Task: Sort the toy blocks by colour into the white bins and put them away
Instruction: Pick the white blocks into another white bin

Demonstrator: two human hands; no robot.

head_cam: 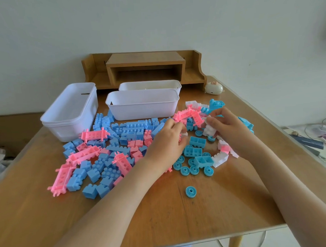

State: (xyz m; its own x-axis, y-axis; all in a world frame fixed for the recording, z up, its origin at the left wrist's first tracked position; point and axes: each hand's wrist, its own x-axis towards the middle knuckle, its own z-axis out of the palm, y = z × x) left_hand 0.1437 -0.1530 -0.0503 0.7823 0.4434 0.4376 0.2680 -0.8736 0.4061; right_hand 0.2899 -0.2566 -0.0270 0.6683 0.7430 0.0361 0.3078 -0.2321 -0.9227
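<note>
Blue blocks [129,130], pink blocks [93,135] and white blocks [219,159] lie scattered over the wooden table [180,206]. Three white bins stand behind them: one at the left [71,115], one in the middle [142,105], one behind that [149,86]. My left hand [164,143] is over the pile's middle with fingers curled round a small white block [184,134]. My right hand [227,126] holds a white block [209,130] just right of it. Several blue wheels [185,170] lie below my hands; one wheel [190,191] sits apart near the front.
A wooden desk shelf [145,68] stands against the wall behind the bins. A small cream egg-shaped toy [213,88] sits at the back right. The table's right edge drops to a floor with cables and tools [310,138].
</note>
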